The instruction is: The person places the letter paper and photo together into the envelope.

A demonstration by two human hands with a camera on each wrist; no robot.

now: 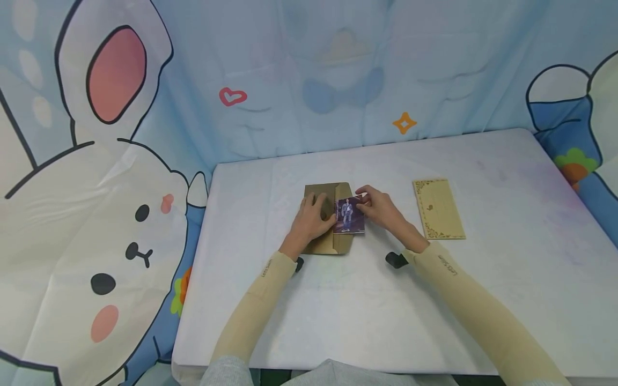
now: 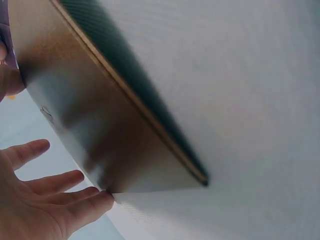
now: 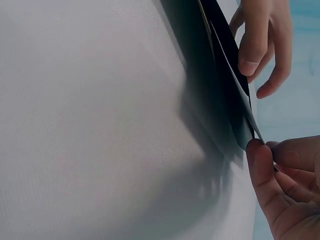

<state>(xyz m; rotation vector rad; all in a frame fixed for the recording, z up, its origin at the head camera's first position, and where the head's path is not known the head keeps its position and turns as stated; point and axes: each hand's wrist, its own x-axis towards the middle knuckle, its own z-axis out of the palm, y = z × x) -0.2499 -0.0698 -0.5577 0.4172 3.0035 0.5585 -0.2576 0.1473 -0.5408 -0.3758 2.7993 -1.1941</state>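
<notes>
A brown paper envelope lies on the table with its flap side to the right. My left hand rests on it, fingers spread, thumb reaching right to the edge of a photo. In the left wrist view, the fingertips of the left hand touch the envelope's surface. The small dark photo of a standing figure overlaps the envelope's right part. By its upper right corner, my right hand pinches it between thumb and fingers. The right wrist view shows that pinch of the right hand at the photo's thin edge.
To the right lies a tan card or envelope with a decorated border. The table has a white cloth and meets a blue printed curtain at the back. Black wrist cameras hang under the sleeves.
</notes>
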